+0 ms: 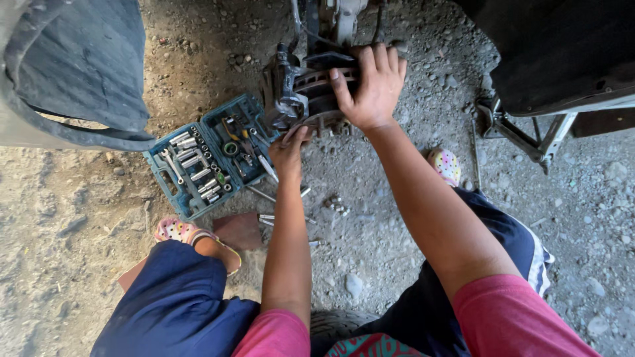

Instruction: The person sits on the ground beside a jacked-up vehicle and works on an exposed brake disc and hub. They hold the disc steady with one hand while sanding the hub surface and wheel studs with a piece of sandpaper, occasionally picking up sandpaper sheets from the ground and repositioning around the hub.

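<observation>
A dark metal brake caliper (283, 92) sits on a brake disc (316, 99) at the car's wheel hub, top centre. My right hand (372, 86) lies over the disc's upper edge, fingers wrapped around it. My left hand (290, 147) reaches under the caliper from below, fingertips touching its lower edge. Whether the left hand holds a small part is hidden.
An open blue socket set case (205, 155) with several sockets lies on the gravel to the left. Loose tools and bolts (268, 218) lie near it. A car jack (522, 139) stands under the car body at right. A fender (73, 73) fills the upper left.
</observation>
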The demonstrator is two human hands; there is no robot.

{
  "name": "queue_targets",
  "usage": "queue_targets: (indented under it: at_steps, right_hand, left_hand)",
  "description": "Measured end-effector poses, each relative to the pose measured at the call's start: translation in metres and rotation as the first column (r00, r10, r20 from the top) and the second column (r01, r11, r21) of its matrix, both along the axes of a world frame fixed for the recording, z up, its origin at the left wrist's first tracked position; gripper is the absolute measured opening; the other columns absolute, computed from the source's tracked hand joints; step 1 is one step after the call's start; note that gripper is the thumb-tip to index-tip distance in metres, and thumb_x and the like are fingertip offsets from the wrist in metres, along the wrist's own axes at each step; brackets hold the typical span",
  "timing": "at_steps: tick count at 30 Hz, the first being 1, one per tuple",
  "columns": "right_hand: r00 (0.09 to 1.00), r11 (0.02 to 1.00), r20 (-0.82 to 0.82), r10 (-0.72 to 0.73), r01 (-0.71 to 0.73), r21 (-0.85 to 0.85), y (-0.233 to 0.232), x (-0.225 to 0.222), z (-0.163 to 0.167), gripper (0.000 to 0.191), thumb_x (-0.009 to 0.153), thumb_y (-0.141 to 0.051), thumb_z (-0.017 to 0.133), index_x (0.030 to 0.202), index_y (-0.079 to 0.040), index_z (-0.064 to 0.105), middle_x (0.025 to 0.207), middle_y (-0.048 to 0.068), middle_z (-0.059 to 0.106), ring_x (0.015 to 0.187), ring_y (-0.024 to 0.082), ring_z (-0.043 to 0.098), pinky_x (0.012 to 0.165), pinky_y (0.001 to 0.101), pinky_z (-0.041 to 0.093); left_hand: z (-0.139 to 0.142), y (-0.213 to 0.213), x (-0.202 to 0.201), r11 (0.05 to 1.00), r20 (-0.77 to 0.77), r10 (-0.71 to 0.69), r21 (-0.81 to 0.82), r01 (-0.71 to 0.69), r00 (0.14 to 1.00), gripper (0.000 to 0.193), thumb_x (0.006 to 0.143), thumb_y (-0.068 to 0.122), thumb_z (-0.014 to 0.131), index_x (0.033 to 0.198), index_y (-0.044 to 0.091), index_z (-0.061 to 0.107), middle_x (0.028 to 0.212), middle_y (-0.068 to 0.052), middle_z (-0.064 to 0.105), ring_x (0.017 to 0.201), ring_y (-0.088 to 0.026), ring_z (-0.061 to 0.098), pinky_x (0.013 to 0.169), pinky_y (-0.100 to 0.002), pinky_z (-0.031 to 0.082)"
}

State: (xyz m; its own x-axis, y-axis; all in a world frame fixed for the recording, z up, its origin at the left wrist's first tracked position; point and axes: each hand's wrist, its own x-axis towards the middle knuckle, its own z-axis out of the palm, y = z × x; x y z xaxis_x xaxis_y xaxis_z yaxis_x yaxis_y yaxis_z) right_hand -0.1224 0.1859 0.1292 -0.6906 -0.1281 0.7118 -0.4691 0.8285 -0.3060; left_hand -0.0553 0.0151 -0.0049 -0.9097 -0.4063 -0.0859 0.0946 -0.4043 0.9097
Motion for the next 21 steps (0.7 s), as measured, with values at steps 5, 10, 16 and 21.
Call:
queue_targets:
  at_steps: [5,10,16,21]
  right_hand:
    - [1.0,1.0,-0.019,0.008,-0.009,-0.009,0.002,-0.006,-0.006,0.044,0.095,-0.048,0.072,0.111,-0.008,0.066,0.102,0.013,0.058,0.099,0.036,0.053,0.09,0.0485,0.039]
    - [1.0,1.0,-0.024,0.002,-0.003,-0.004,-0.001,-0.005,-0.008,0.041,0.097,-0.046,0.071,0.112,-0.009,0.064,0.106,0.013,0.059,0.102,0.035,0.053,0.092,0.0478,0.04]
    - [0.999,1.0,-0.045,0.007,-0.007,-0.004,-0.005,-0.003,0.002,0.042,0.095,-0.047,0.071,0.112,-0.008,0.065,0.103,0.014,0.057,0.101,0.036,0.053,0.089,0.0473,0.039]
    - [1.0,1.0,-0.015,-0.002,0.001,-0.015,-0.004,0.003,0.001,0.041,0.097,-0.046,0.071,0.111,-0.009,0.065,0.104,0.013,0.058,0.101,0.035,0.053,0.09,0.0475,0.039]
  left_hand:
    - [0.002,0.003,-0.004,0.989,-0.028,0.044,-0.138,-0.048,0.999,0.021,0.087,0.013,0.084,0.094,-0.006,0.078,0.082,-0.007,0.076,0.073,-0.013,0.07,0.07,-0.028,0.055]
    - [-0.022,-0.007,-0.005,0.949,0.0,0.038,-0.314,-0.036,0.999,0.028,0.087,0.017,0.087,0.086,-0.008,0.076,0.078,-0.01,0.073,0.065,-0.015,0.063,0.063,-0.029,0.05]
    - [-0.037,-0.035,0.022,0.927,0.0,0.201,-0.323,-0.191,0.98,0.025,0.085,0.022,0.087,0.094,0.0,0.078,0.085,-0.004,0.077,0.071,-0.011,0.067,0.065,-0.029,0.054]
    - [-0.037,-0.02,0.047,0.812,0.138,0.005,-0.578,0.077,0.99,0.023,0.091,0.022,0.081,0.101,0.003,0.073,0.081,-0.003,0.075,0.069,-0.013,0.07,0.063,-0.03,0.054]
